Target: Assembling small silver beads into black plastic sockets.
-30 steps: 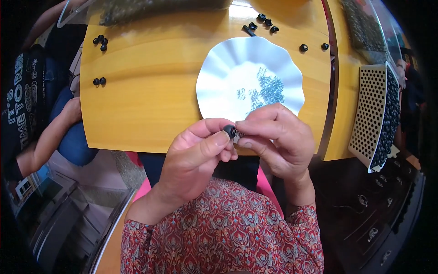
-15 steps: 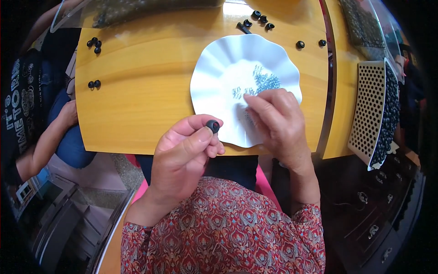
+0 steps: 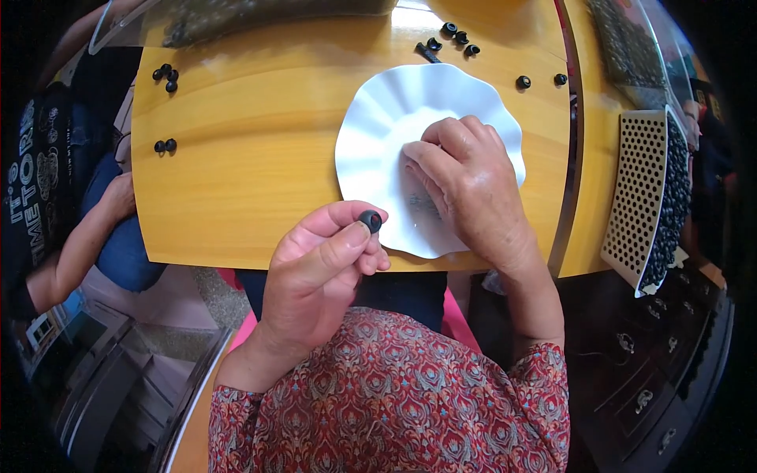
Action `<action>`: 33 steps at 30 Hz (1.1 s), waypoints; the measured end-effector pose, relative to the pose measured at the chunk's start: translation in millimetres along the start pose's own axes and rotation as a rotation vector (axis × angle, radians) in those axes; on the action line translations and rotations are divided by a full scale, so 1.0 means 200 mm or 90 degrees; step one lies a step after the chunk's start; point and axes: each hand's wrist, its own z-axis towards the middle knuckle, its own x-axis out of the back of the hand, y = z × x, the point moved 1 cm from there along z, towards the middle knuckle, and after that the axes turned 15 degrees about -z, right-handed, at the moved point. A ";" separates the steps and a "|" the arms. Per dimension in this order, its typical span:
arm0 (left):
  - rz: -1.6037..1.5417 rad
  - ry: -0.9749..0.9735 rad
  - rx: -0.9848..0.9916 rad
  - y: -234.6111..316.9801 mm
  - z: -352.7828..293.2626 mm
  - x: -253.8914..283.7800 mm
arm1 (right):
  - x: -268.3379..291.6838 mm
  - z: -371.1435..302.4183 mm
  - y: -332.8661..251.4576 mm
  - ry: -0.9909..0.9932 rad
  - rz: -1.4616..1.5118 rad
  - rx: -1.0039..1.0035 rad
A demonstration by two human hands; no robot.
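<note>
Between the thumb and forefinger of my left hand (image 3: 319,264) is a small round black plastic part (image 3: 371,221) with a hole, reddish inside. It is held in front of the plate's near edge. A white wavy-rimmed plate (image 3: 359,142) stands on the table. My right hand (image 3: 477,185) is over its middle, fingers bent and tips together at the plate's surface. Whether they grip anything is hidden. A few small shiny bluish pieces (image 3: 426,206) show beside its palm; the hand covers the rest.
Loose black round parts (image 3: 461,38) and a short black rod (image 3: 428,54) lie behind the plate. More black parts (image 3: 171,87) are at the left. A perforated white basket (image 3: 635,185) of black parts stands right. A co-worker's hand (image 3: 120,195) rests by the left table edge.
My right hand has moved further over the plate, and its fingers now cover the pile of small bluish pieces. My left hand keeps its hold on the black part.
</note>
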 end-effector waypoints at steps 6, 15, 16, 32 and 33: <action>-0.015 -0.014 0.012 0.00 0.02 -0.01 | -0.01 0.01 0.03 0.010 0.031 0.004; -0.034 -0.022 0.072 -0.02 0.04 -0.03 | 0.18 -0.05 -0.04 0.040 0.581 -0.128; -0.012 -0.015 0.074 -0.03 0.03 -0.05 | 0.18 -0.05 -0.05 0.045 0.591 -0.122; 0.023 -0.010 0.087 -0.05 0.00 -0.08 | 0.11 -0.16 -0.16 0.188 0.782 -0.318; 0.010 -0.017 0.087 -0.05 0.00 -0.07 | 0.11 -0.16 -0.15 0.199 0.708 -0.255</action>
